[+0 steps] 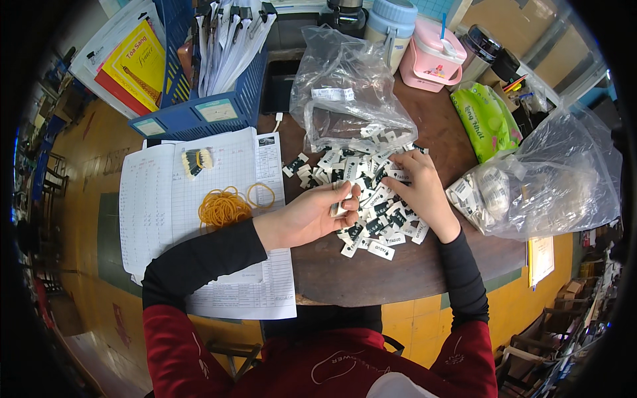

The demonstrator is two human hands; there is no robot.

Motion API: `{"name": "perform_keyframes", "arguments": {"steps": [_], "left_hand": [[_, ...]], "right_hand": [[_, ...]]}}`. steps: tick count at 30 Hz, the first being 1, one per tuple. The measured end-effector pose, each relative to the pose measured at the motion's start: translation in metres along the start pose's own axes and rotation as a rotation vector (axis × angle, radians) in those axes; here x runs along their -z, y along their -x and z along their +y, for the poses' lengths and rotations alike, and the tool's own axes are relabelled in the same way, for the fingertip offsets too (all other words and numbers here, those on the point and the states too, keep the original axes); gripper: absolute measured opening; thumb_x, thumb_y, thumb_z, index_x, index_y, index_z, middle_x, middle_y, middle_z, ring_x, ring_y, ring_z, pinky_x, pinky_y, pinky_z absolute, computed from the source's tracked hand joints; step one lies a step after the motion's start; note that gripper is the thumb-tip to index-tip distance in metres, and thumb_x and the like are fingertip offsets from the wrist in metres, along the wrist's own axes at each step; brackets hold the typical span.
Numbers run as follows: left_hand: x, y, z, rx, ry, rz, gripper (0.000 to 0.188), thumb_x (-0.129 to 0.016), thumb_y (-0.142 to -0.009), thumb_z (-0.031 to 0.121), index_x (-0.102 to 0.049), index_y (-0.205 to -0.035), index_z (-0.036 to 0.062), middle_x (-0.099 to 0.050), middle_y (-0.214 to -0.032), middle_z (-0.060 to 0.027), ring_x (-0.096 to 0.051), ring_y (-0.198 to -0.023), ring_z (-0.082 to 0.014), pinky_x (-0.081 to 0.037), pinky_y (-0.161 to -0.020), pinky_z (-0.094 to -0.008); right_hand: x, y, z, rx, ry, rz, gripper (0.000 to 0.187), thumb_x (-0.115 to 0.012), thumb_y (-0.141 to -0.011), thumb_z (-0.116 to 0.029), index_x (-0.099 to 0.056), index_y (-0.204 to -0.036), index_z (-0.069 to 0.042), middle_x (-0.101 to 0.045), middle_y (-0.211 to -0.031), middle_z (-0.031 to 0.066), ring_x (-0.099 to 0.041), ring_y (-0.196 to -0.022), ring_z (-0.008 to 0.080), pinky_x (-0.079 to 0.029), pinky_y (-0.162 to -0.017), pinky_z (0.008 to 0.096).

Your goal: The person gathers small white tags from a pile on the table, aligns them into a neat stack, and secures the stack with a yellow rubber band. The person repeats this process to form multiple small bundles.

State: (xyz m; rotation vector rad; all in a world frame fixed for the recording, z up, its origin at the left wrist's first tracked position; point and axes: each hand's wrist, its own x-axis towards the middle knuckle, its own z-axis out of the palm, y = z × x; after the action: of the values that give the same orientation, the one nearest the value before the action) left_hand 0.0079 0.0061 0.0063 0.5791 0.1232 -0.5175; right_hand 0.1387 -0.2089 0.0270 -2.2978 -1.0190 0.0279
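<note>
My left hand (318, 211) is closed round a small stack of fabric labels (350, 171), white and dark, held above the heap. Fingers of my right hand (418, 182) reach down into the pile of loose labels (381, 249); whether one is pinched there is hidden by the hand. The heap spreads over the brown table in front of me, its labels lying at all angles. Left of my forearm, a bundle of labels (196, 162) tied with a yellow band rests on an open notebook (149, 212). A tangle of orange rubber bands (223, 208) lies beside it.
An open clear plastic bag (352, 79) lies behind the heap; another bag (551, 192) with more labels sits at the right. Around the back stand a blue file rack (219, 109), a light-blue jug (390, 30), a pink container (428, 56) and a green tissue pack (484, 119).
</note>
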Motion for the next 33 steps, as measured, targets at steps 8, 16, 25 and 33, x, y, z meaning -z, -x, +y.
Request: {"name": "perform_keyframes", "arguments": {"steps": [8, 16, 25, 33], "left_hand": [[0.005, -0.001, -0.001, 0.003, -0.029, 0.032, 0.024, -0.046, -0.106, 0.031, -0.054, -0.111, 0.0080, -0.051, -0.091, -0.0019, -0.052, -0.090, -0.0183, -0.046, -0.090, -0.0308], [-0.005, 0.002, 0.002, 0.026, -0.119, 0.119, 0.026, -0.042, -0.108, 0.030, -0.054, -0.116, 0.0084, -0.057, -0.132, -0.0173, -0.057, -0.121, -0.0262, -0.047, -0.103, -0.0362], [-0.002, 0.002, 0.001, 0.039, -0.175, 0.141, 0.027, -0.040, -0.108, 0.031, -0.054, -0.115, 0.0078, -0.060, -0.118, -0.0120, -0.059, -0.115, -0.0233, -0.048, -0.101, -0.0342], [-0.002, 0.001, 0.001, 0.037, -0.192, 0.145, 0.027, -0.041, -0.108, 0.030, -0.054, -0.114, 0.0073, -0.060, -0.118, -0.0116, -0.060, -0.113, -0.0230, -0.049, -0.100, -0.0344]], "right_hand": [[-0.020, 0.000, 0.008, 0.091, 0.041, 0.161, 0.027, -0.069, -0.088, -0.012, -0.065, -0.110, 0.003, -0.059, -0.103, 0.0152, -0.056, -0.099, 0.0295, -0.047, -0.087, 0.0369], [-0.013, 0.000, -0.005, -0.074, -0.174, 0.117, 0.020, -0.072, -0.085, -0.010, -0.067, -0.098, 0.004, -0.056, -0.093, 0.0088, -0.054, -0.088, 0.0238, -0.045, -0.077, 0.0334], [0.003, 0.000, -0.013, 0.059, -0.201, 0.132, 0.015, -0.075, -0.080, -0.006, -0.074, -0.094, 0.002, -0.065, -0.104, 0.0076, -0.058, -0.100, 0.0206, -0.044, -0.088, 0.0315], [0.000, 0.000, -0.017, 0.190, -0.037, 0.222, 0.012, -0.076, -0.079, -0.006, -0.076, -0.090, -0.002, -0.072, -0.089, 0.0086, -0.064, -0.085, 0.0243, -0.043, -0.096, 0.0369]]}}
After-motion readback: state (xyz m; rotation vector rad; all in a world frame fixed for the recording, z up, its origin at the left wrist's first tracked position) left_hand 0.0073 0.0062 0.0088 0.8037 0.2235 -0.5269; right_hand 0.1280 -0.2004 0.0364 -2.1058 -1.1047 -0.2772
